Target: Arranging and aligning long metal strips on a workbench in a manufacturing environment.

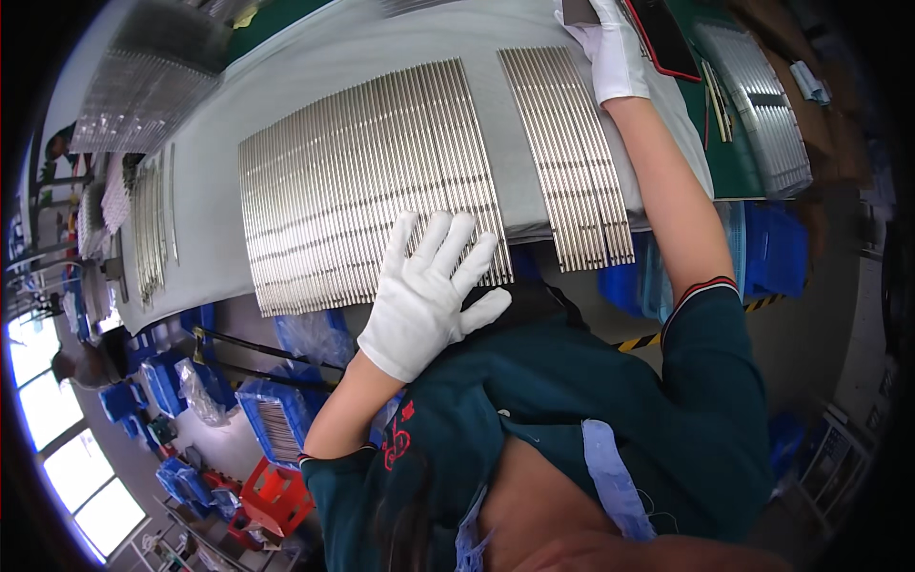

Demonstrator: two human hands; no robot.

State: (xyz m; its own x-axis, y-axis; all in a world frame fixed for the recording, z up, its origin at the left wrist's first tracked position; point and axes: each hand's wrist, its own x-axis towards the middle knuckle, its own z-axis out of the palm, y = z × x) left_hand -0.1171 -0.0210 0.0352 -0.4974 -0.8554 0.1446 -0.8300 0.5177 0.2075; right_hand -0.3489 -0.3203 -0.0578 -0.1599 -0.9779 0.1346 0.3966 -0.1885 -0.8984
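My left hand [424,300], in a white glove, lies open with its fingers spread over the lower ends of a wide row of thin silvery metal rods [353,172]. The rods lie side by side on a grey-white cloth [219,124]. A narrower group of the same rods [564,143] lies to the right, with a strip of cloth between. At the top edge my right hand [615,48], also gloved, is closed on a small flat grey-brown piece [579,11]. Its fingertips are partly cut off by the frame. Beside it is a dark phone with a red rim [662,33].
Clear plastic trays stand at the far left [143,95] and right [762,114]. More thin rods [151,229] lie at the table's left end. Slim sticks [717,105] rest on the green surface at right. Blue bins [276,410] and a red stool [274,496] stand below.
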